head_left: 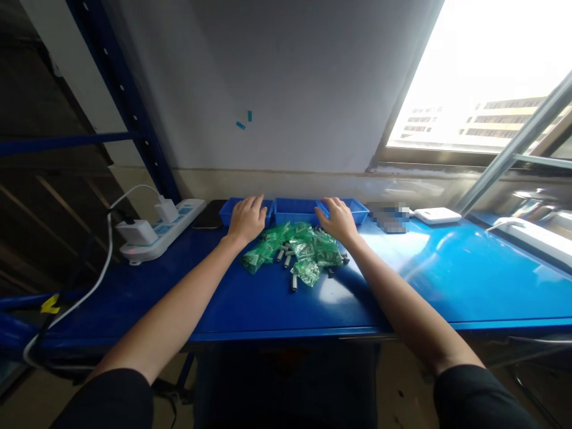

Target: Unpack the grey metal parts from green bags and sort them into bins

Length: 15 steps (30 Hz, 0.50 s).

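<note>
My left hand [247,219] reaches over a small blue tray [227,210] at the back of the table, its fingers apart and nothing in them. My right hand [338,220] is over the blue plastic tray area further right, thumb apart from the fingers, also holding nothing I can see. Between my hands, a blue tray wall [295,218] shows, and my right hand hides part of it. Crumpled green plastic bags [308,247] lie in a pile in front of the trays. Several small grey metal cylinders [294,282] and dark bits lie among and beside the bags.
A white power strip [179,225] with plugged-in chargers [136,232] sits at the left, beside a dark phone [210,214]. To the right are a blurred-out item [389,217] and a white flat box [437,215]. A wall stands behind the blue table [429,286].
</note>
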Motion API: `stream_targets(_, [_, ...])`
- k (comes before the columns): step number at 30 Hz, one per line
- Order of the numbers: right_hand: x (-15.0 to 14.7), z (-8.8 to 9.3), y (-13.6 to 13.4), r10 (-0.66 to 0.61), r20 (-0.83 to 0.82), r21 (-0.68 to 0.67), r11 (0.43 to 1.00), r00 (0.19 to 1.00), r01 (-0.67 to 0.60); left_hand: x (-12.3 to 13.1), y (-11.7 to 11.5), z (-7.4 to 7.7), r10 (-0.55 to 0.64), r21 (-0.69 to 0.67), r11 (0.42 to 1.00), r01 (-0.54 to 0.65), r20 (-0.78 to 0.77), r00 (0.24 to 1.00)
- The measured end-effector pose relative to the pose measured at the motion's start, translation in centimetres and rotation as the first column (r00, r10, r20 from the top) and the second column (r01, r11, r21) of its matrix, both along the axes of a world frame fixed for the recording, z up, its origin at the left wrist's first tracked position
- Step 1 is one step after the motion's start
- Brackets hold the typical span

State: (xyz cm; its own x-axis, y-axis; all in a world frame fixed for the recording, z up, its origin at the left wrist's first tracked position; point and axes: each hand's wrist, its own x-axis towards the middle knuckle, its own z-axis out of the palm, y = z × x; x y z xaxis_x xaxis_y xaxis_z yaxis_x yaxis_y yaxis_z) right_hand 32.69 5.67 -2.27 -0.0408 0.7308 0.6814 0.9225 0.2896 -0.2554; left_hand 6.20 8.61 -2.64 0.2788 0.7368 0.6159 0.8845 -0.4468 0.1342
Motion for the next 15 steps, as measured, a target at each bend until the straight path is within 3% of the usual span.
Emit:
stream_targets(4, [1.7, -1.2, 1.3, 0.031, 0.099, -0.134, 0.991, 0.995, -0.017, 0.4, -0.4, 0.0, -0.103, -0.145, 0.985, 0.092, -0.068, 0.992])
stream_targets(10, [2.4, -0.8, 2.1, 0.082, 0.128, -0.228, 0.972, 0.988, -0.051, 0.4, 0.6, 0.6, -0.19, -0.215, 0.966, 0.146, -0.2, 0.961])
stream_targets(15, [3.1, -1.6, 0.7, 0.146, 0.191, -0.149, 0.982, 0.971, -0.118, 0.7, 0.0, 1.0, -0.216, -0.253, 0.953, 0.168, -0.178, 0.96])
